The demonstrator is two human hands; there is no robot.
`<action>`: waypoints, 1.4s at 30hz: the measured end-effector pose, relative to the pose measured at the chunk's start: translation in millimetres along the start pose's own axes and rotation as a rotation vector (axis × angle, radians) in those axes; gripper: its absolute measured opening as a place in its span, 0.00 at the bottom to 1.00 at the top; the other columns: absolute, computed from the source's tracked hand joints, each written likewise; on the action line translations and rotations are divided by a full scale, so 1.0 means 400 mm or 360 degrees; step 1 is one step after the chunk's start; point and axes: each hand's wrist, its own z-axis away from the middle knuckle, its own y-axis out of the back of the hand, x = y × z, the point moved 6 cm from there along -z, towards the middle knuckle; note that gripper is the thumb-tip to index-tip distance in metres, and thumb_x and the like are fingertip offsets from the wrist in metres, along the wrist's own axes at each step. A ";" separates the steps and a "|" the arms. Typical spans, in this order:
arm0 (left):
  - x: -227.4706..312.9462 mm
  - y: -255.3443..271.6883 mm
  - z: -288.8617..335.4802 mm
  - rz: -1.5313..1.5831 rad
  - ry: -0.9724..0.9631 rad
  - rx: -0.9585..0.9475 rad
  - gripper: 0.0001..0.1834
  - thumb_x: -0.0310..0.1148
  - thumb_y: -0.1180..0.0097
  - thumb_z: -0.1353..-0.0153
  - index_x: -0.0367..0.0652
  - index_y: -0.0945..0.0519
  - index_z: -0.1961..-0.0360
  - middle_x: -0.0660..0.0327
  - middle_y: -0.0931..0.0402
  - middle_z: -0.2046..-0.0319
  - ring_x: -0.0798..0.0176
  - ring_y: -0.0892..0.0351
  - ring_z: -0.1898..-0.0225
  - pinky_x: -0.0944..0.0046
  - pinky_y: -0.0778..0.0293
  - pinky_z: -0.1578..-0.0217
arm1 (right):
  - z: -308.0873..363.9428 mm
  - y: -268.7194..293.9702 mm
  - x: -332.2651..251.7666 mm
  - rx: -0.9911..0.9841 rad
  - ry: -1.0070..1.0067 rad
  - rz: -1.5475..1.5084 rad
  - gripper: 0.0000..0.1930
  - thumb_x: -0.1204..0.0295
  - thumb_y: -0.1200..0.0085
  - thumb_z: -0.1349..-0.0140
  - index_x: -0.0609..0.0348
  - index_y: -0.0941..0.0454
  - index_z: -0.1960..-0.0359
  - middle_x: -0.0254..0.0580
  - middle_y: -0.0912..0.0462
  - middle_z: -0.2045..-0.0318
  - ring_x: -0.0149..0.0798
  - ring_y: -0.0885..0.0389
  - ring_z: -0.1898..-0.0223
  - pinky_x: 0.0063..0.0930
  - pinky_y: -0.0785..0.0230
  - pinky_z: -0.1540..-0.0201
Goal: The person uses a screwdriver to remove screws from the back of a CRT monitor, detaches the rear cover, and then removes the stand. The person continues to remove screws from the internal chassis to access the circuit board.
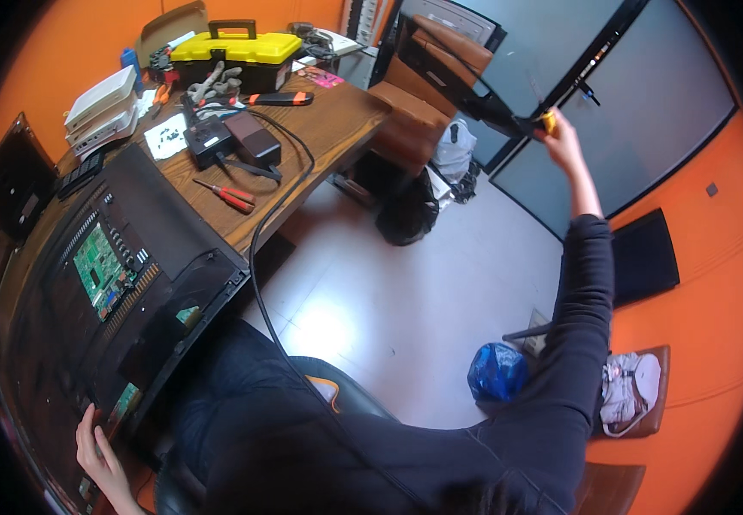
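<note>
Big black flat display (169, 215), lying back-up on the bench (341, 112), near edge out toward the person; main green circuit board (101, 268) exposed in a rectangular opening, smaller green bits showing along the near edge. Yellow-handled screwdriver (549, 121) up in the air in the right fingers (555, 140), thin shaft up, blurred. Long black part (493, 112) slants up-left from there, also blurred; can't tell if it's gripped.

The left hand (101, 453) is at the near edge of a black flat-panel display (165, 206) with an exposed green circuit board (100, 264). Well right of the display, the right hand (563, 142) grips a yellow-handled screwdriver (549, 121) beside a blurred black strip (493, 112).
</note>
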 end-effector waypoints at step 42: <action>0.735 -0.683 -0.430 -0.0054 -0.1818 -0.0805 0.42 0.19 0.46 0.61 0.36 0.46 0.40 0.48 0.48 0.39 0.51 0.44 0.39 0.62 0.39 0.43 | 0.032 -0.738 0.100 0.1247 -0.2068 -0.2634 0.10 0.78 0.45 0.58 0.62 0.35 0.74 0.47 0.28 0.77 0.30 0.36 0.90 0.35 0.27 0.85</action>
